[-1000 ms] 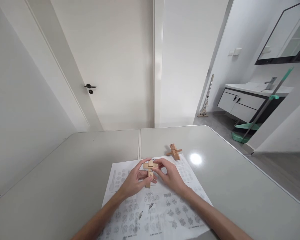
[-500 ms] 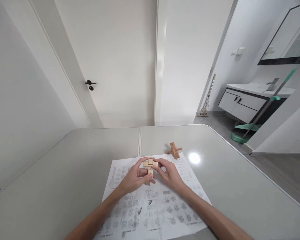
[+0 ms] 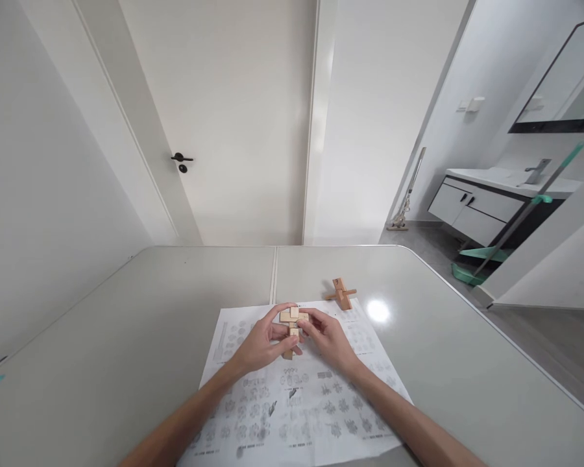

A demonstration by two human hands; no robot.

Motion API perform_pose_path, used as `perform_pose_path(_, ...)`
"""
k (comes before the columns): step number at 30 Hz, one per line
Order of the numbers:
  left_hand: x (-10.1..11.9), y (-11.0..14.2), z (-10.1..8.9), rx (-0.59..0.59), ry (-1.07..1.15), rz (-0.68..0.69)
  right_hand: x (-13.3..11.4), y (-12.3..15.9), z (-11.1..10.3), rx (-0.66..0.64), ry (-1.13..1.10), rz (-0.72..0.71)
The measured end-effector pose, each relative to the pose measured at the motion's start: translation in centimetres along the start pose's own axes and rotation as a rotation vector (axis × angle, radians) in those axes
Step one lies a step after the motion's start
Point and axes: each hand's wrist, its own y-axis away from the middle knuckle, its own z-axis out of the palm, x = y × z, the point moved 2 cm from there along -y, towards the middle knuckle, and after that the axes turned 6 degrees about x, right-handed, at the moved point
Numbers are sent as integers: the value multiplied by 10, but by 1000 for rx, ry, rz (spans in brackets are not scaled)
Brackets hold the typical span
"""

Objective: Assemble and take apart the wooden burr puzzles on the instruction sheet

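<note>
Between my two hands is a pale wooden interlocking puzzle made of crossed blocks, held just above the printed sheet. My left hand grips it from the left, thumb on the lower block and fingers behind. From the right, my right hand pinches the crossing bar with thumb and index finger. Fingers cover part of the joints. Beyond my right hand, a darker wooden cross-shaped puzzle rests at the sheet's top right edge, apart from both hands.
The sheet lies on a grey table with rounded far corners and a seam. A white door stands behind it. To the right are a mop, a washbasin cabinet and a green dustpan.
The camera view has shifted slightly. My right thumb and fingers have moved a little on the crossing bar, and both hands keep their hold on the pale puzzle.
</note>
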Motion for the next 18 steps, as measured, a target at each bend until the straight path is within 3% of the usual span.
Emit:
perform_pose_path(6,-2,1,3,-1,18,-13,-4,0,-3,32,81,-87)
perform_pose_path(18,-2,-1,1,15,34,-7,7,-1,-2,10,12,-16)
